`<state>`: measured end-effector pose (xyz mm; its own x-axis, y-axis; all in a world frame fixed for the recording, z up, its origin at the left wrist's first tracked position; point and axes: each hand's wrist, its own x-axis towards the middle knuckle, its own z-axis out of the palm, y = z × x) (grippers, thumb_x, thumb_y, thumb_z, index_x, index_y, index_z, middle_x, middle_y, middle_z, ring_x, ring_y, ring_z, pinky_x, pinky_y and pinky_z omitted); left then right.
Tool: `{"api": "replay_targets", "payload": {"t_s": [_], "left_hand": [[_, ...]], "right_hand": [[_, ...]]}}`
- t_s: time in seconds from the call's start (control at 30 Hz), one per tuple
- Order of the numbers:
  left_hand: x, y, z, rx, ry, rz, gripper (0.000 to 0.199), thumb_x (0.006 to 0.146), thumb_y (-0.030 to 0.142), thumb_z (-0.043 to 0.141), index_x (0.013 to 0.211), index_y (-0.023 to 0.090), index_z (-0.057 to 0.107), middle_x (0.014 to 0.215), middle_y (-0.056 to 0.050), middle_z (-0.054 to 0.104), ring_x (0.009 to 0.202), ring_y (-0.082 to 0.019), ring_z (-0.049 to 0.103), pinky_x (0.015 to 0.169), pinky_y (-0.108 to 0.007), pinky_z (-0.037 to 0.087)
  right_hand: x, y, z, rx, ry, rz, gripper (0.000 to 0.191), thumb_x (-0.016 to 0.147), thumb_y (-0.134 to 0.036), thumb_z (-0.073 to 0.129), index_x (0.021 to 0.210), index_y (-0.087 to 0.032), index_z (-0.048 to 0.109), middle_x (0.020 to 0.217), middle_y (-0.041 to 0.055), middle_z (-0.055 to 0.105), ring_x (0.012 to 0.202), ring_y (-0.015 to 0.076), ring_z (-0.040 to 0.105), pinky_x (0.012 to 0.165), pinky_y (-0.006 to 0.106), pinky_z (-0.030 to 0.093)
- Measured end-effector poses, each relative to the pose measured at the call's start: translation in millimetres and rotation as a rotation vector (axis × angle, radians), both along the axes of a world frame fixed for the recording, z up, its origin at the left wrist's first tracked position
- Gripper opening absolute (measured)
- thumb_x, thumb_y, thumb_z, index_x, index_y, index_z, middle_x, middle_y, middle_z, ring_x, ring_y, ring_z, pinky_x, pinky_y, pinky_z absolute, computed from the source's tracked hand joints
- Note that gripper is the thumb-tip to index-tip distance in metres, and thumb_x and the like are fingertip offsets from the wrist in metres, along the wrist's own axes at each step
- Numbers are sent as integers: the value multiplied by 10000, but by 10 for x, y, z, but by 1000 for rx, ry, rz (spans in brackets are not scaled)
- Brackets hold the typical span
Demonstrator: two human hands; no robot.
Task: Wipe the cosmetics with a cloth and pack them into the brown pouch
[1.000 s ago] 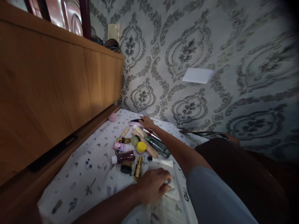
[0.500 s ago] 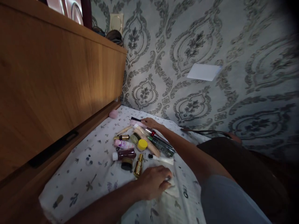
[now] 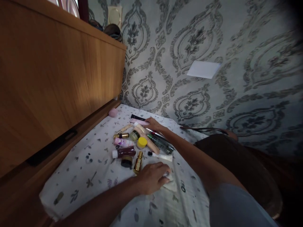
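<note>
My left hand (image 3: 152,177) lies low on the printed cloth, its fingers curled over a white, wipe-like piece (image 3: 170,185). Beyond it, my right hand (image 3: 154,124) reaches to the far side of a cosmetics pile, fingers bent down at a pink tube (image 3: 138,121), a black slim item (image 3: 137,117) and a silver-and-red stick (image 3: 151,130); its fingertips are hidden. Between the hands are a yellow-lidded jar (image 3: 142,142), a green bottle (image 3: 161,143), a beige tube (image 3: 152,146), a white tube with black cap (image 3: 161,156), a gold bottle (image 3: 138,162) and a dark red bottle (image 3: 125,152).
A wooden cabinet (image 3: 59,69) stands along the left. Patterned wallpaper (image 3: 161,56) rises behind, with a white paper (image 3: 203,69) on it. A pink sponge-like piece (image 3: 113,112) lies by the cabinet. A dark brown bag (image 3: 227,160) sits at the right.
The view has shifted slightly. My right hand has moved a little right, off the black item and over the silver-and-red stick. My left hand stays on the white piece.
</note>
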<state>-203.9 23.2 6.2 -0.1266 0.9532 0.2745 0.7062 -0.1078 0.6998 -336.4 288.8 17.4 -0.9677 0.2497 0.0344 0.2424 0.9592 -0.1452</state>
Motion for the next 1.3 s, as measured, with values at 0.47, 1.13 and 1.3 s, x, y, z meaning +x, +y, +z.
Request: {"api": "replay_targets", "payload": {"t_s": [0.47, 1.13, 1.3], "left_hand": [[-1, -21, 34, -19, -9, -4, 205, 906, 190, 574, 1109, 178, 593, 1113, -77, 672, 1079, -218, 636, 963, -322, 494], [-4, -17, 23, -19, -14, -9, 221, 908, 201, 581, 1125, 161, 598, 1126, -93, 676, 1103, -229, 636, 968, -316, 491], [7, -11, 8, 1, 2, -1, 191, 900, 181, 587, 1088, 159, 606, 1094, -90, 683, 1081, -226, 642, 963, -316, 491]], "right_hand": [[66, -15, 96, 16, -12, -49, 355, 802, -402, 701, 1067, -170, 747, 1088, 96, 705, 1005, 233, 621, 854, 281, 465], [99, -648, 204, 46, -140, -11, 343, 897, -438, 539, 882, -162, 743, 875, 100, 729, 824, 211, 636, 639, 248, 392], [-20, -523, 241, 2, -233, 80, 214, 733, -315, 702, 870, -157, 749, 787, 19, 712, 743, 156, 622, 585, 203, 367]]}}
